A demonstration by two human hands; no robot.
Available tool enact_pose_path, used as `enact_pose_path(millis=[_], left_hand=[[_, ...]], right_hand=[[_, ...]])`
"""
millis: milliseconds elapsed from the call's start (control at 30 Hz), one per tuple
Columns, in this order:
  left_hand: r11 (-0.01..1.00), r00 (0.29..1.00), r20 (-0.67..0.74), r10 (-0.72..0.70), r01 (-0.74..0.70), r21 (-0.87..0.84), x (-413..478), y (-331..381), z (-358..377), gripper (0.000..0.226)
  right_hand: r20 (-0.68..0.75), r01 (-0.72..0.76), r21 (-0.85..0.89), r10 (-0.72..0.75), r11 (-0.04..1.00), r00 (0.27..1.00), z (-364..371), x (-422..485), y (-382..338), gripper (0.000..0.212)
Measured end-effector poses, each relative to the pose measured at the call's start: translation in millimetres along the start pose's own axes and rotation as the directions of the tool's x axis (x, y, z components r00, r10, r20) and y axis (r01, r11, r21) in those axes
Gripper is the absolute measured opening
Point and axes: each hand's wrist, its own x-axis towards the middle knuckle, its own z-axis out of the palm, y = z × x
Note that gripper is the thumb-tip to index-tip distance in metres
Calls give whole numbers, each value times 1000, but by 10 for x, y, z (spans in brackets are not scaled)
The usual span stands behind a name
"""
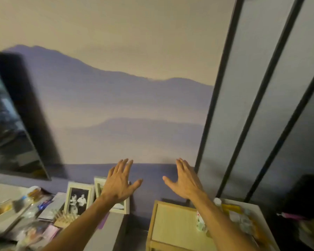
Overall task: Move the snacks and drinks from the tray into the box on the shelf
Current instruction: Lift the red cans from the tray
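Observation:
My left hand (119,182) and my right hand (184,180) are raised side by side in front of the wall, palms forward, fingers spread, holding nothing. Below my right arm stands a pale wooden unit (172,223). A small white drink carton (200,221) rests on its top, with a white-capped bottle (217,201) and several blurred snack packets (241,217) to its right. Blurred wrapped snacks (35,193) lie on the counter at the left. I cannot make out a tray or a box.
Two framed photos (79,198) lean against the wall on a grey counter (109,230) under my left arm, with a wooden rack (64,219) and loose papers. A dark screen (9,120) hangs at the left. Black-framed panels (261,105) rise on the right.

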Motion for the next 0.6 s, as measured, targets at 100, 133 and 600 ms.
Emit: enact_pose_path(millis=[100, 133, 600], left_hand=[[989, 991, -30, -130, 132, 64, -549, -276, -502, 105], [980, 982, -45, -186, 189, 64, -753, -395, -662, 104], [650, 633, -266, -727, 760, 31, -3835, -2413, -2341, 99]], right_hand=[[34, 118, 34, -119, 992, 992, 34, -55, -592, 115], [49, 155, 52, -157, 987, 986, 65, -80, -813, 116], [245, 600, 193, -630, 777, 737, 1082, -880, -4350, 99]])
